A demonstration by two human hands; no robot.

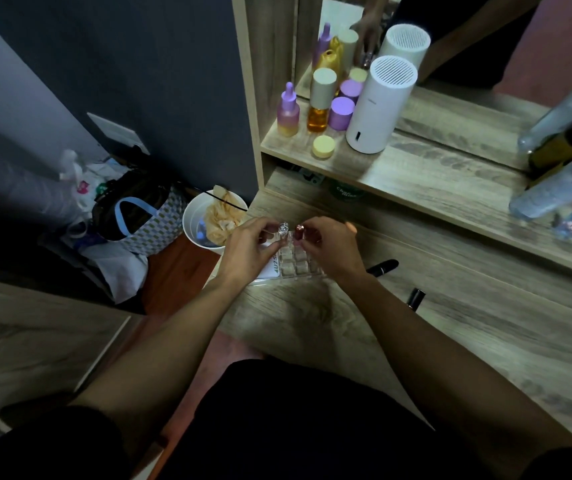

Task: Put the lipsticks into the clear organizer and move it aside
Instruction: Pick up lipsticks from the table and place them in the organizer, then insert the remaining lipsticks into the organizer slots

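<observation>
Both hands over the far row of the clear organizer (295, 263) on the surface, left hand (248, 249) pinching a clear-capped lipstick (283, 229), right hand (329, 247) a red lipstick (299, 232), both upright; two black lipsticks (383, 266) lie flat rightward, nearer the right hand.

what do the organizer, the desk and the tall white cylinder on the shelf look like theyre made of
Organizer: clear hard plastic, probably acrylic; the desk shows through its glossy grid cells.
Desk: wood-grain board, likely laminate; matte, greyish printed-looking grain.
White cylinder: smooth matte white plastic, it seems, with a slotted grille on top.
</observation>
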